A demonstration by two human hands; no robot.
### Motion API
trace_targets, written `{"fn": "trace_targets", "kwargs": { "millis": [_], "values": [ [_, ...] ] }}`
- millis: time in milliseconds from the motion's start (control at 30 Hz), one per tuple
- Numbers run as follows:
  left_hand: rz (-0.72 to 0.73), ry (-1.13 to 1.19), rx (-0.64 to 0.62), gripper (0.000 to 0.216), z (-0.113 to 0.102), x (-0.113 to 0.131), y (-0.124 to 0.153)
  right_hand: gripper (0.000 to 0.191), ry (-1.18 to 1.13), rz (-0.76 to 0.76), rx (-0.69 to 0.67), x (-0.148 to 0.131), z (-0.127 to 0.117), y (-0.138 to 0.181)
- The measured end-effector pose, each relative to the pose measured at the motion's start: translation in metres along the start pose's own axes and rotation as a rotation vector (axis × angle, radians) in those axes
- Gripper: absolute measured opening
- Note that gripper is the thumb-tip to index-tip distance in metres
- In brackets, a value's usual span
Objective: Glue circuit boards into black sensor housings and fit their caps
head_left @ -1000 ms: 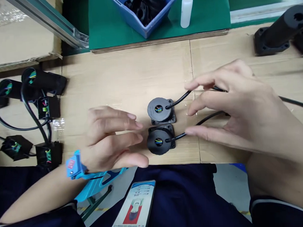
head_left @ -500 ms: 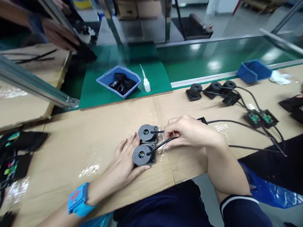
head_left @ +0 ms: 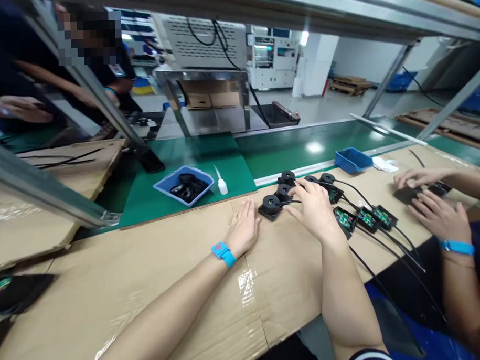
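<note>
My left hand (head_left: 244, 230) lies flat on the cardboard, fingers stretched out together, beside the nearest black round housing (head_left: 271, 204) on its square base. Just behind that one stands a second round housing (head_left: 283, 192). Over their black cable (head_left: 291, 202) hovers my right hand (head_left: 315, 208), thumb and fingers apart; it partly hides the cables and I see nothing gripped in it. To the right of this hand sits an open black box with a green circuit board (head_left: 345, 219), close to my right wrist.
More round housings (head_left: 287, 177) and board boxes (head_left: 384, 217) with trailing cables stand around. A blue bin (head_left: 161, 188) of black parts and a white bottle (head_left: 222, 187) are on the green mat. At right, a co-worker's hands (head_left: 442, 215) handle a black part; another blue bin (head_left: 353, 160) stands behind.
The two housings have moved forward and right, up to the other housings. My right hand has opened from its grip on their cables. The camera view has tilted up.
</note>
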State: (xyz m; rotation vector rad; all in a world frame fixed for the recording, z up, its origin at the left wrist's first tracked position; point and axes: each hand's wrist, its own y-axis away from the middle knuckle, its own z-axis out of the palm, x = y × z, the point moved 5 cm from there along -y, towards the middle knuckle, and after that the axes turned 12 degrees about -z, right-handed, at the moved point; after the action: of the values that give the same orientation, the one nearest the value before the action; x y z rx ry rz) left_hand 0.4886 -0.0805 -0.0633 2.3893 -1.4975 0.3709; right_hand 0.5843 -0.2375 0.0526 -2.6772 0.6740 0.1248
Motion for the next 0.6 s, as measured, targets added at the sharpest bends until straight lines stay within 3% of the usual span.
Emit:
{"fn": "trace_targets", "kwargs": {
  "millis": [133,267,333,433,600],
  "values": [
    [0.014,0.011,0.003,0.077,-0.008,-0.015,0.038,0.02,-0.047,-0.252,-0.032,-0.03,0.02,0.0],
    [-0.044,-0.005,0.028,0.095,-0.03,-0.057,0.114,0.026,-0.09,-0.468,-0.044,-0.051,0.044,-0.001],
    [-0.195,-0.028,0.108,0.1,-0.046,-0.092,0.159,0.034,-0.107,-0.549,-0.02,-0.062,0.052,-0.001],
    [-0.545,-0.083,0.321,0.101,-0.076,-0.158,0.235,0.038,-0.172,-0.637,-0.035,-0.083,0.062,0.004],
    [-1.062,-0.116,0.624,0.08,-0.125,-0.254,0.359,0.029,-0.367,-0.718,-0.178,-0.131,0.071,0.02]
  ]
}}
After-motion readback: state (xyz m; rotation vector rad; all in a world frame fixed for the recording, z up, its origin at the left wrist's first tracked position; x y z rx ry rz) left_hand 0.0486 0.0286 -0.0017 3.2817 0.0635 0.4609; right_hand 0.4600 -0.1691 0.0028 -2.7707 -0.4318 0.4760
